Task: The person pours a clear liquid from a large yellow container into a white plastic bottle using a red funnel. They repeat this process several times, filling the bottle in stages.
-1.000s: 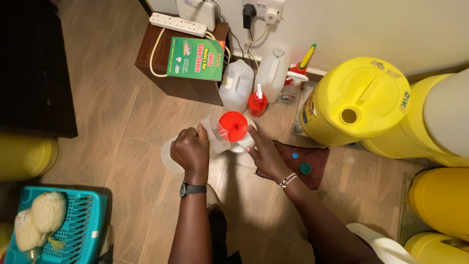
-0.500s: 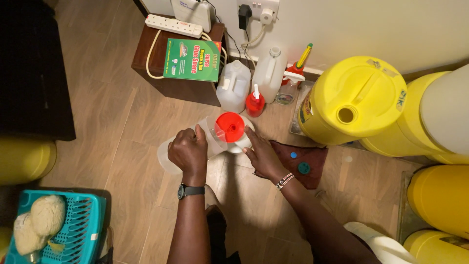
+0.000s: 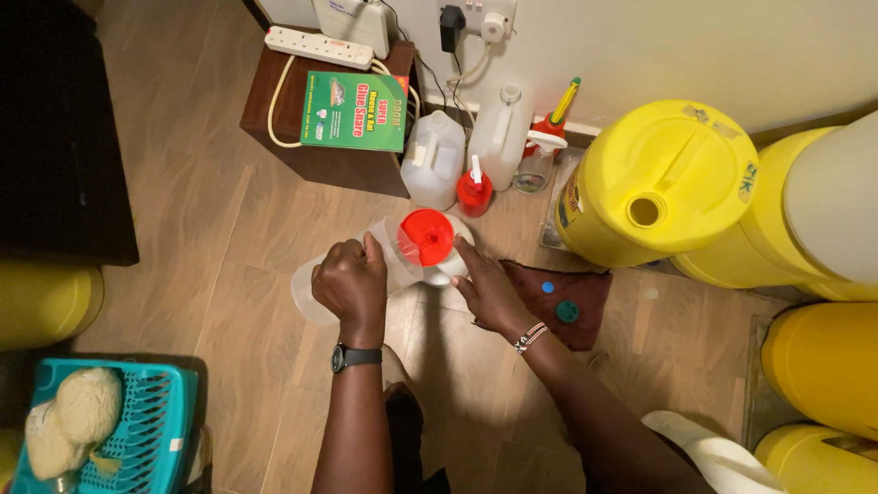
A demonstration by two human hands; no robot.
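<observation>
left hand (image 3: 350,285) is closed round the handle side of a clear plastic jug (image 3: 366,268), fingers wrapped tight, holding it off the wooden floor (image 3: 183,220) and tipped. the jug's long axis runs from lower left to upper right, base toward the near left, mouth toward the red funnel (image 3: 427,236); the tilt puts its lip over the funnel bowl, apparently so that liquid runs in. right hand (image 3: 487,291) lies with fingers extended and close together against the side of the white container (image 3: 451,265) under the funnel, apparently steadying it. funnel sits upright, wide end up. just right lies a brown cloth (image 3: 572,293) carrying two small caps. farther back stand a clear jerrycan (image 3: 433,158) and a large yellow drum (image 3: 658,187).
</observation>
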